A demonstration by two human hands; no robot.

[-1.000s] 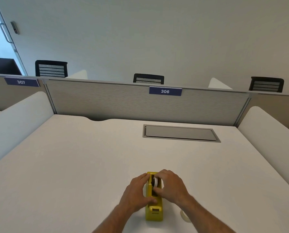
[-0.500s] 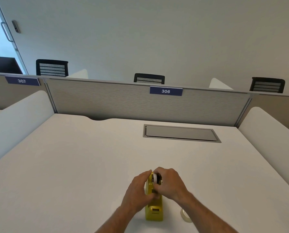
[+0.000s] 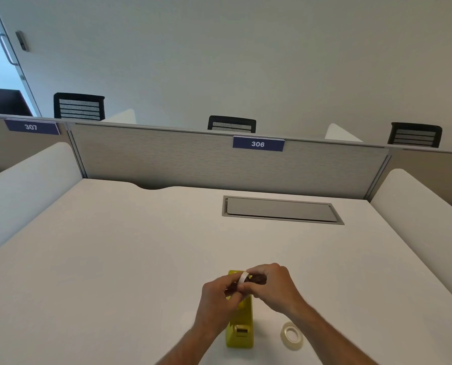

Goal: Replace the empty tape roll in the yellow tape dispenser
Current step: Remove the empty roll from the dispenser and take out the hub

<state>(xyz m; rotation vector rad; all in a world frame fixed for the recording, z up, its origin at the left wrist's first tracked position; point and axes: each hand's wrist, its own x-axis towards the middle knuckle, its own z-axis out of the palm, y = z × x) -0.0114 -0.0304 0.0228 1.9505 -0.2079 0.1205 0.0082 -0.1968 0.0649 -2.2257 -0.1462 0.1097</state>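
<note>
The yellow tape dispenser (image 3: 242, 329) stands on the white desk near its front edge, its cutter end toward me. Above its far end, both hands hold a thin white ring, the empty tape roll (image 3: 242, 277), with a dark hub partly visible beside it. My right hand (image 3: 274, 285) pinches the ring from the right. My left hand (image 3: 218, 299) holds it from the left, and its fingers hide the dispenser's middle. A clear new tape roll (image 3: 292, 335) lies flat on the desk to the dispenser's right.
The white desk (image 3: 130, 254) has a grey cable hatch (image 3: 281, 209) at the back right. A grey partition labelled 306 (image 3: 258, 144) closes the far side, white side panels flank the desk, and black chairs stand behind.
The hands have lifted the white ring up out of the dispenser's cradle. The right forearm shifted, uncovering the clear tape roll on the desk.
</note>
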